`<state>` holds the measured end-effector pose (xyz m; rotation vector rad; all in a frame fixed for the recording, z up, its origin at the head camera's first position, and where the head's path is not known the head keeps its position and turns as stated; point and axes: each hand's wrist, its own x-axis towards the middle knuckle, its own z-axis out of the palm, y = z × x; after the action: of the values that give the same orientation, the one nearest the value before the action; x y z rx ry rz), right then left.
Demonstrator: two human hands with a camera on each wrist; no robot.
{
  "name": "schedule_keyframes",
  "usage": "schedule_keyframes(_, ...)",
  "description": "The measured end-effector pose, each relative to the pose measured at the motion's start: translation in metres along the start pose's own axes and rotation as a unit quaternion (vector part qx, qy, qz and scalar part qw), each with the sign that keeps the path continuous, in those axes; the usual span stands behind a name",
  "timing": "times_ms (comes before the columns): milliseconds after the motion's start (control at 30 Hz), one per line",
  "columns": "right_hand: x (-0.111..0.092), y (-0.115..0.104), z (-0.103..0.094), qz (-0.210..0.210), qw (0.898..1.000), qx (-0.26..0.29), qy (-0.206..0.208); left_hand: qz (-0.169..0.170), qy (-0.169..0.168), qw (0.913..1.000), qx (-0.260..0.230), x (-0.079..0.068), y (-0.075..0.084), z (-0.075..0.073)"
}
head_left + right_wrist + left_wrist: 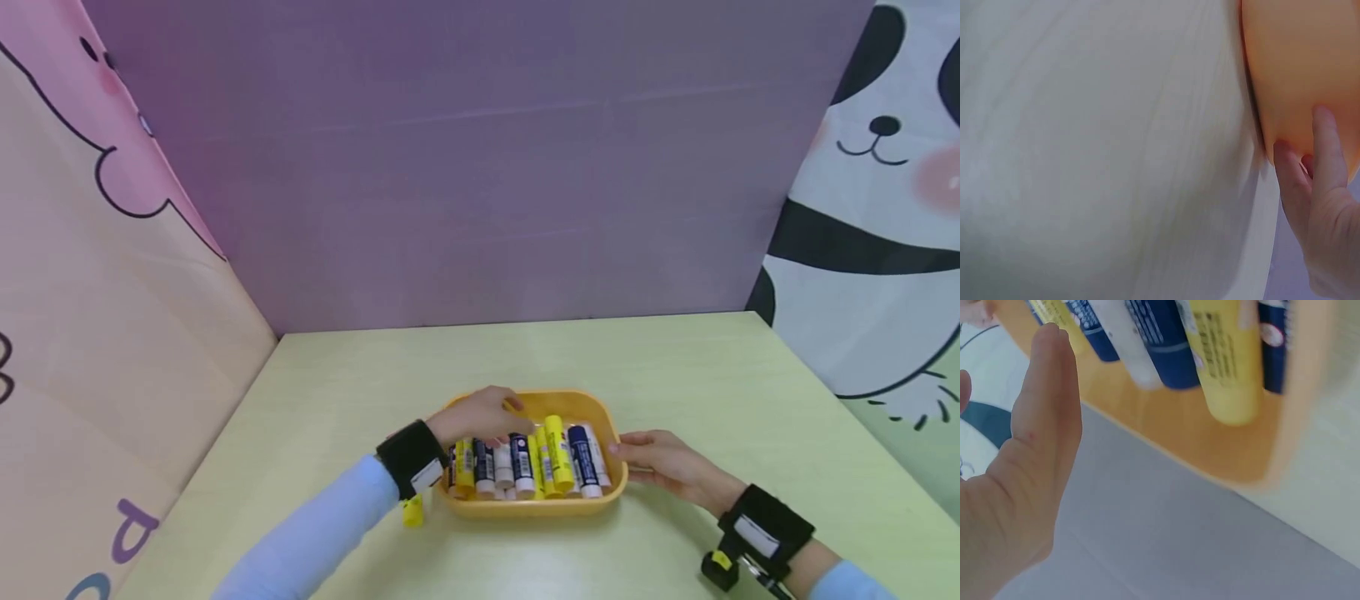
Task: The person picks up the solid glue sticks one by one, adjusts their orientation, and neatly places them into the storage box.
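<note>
A yellow-orange plastic basket (525, 510) stands on the table, holding a row of glue sticks. Some glue sticks are yellow (558, 454), others have navy labels (583, 458) or are white (503, 467). My left hand (480, 414) reaches over the basket's left back part, fingers bent down above the sticks. In the left wrist view that hand (1041, 444) holds nothing, its fingers together beside the basket's rim. At the basket's right end is my right hand (671, 467). Its fingertips (1322, 119) touch the basket's outer wall in the right wrist view.
The pale wooden table (360, 375) ends at a purple wall panel (487, 208). Printed cloth panels close off the left side and the right side, the right one with a panda (862, 325). Black straps with small cameras sit on both wrists.
</note>
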<state>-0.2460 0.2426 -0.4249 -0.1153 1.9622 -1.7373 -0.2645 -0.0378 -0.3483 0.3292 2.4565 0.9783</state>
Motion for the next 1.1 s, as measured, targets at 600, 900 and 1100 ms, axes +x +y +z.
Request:
schedule_keyframes(600, 0.000, 0.000, -0.001, 0.019, 1.000, -0.008, 0.015, -0.022, 0.082, 0.9951, -0.050, -0.048, -0.034, -0.055)
schedule_keyframes(900, 0.000, 0.002, -0.001, 0.013, 1.000, -0.007, 0.014, -0.065, 0.126, 0.9885, -0.053, -0.065, -0.065, -0.062)
schedule_keyframes(1100, 0.000, 0.002, -0.002, 0.011, 1.000, -0.005, 0.015, -0.098, 0.132, 0.9856, -0.040, -0.065, -0.094, -0.061)
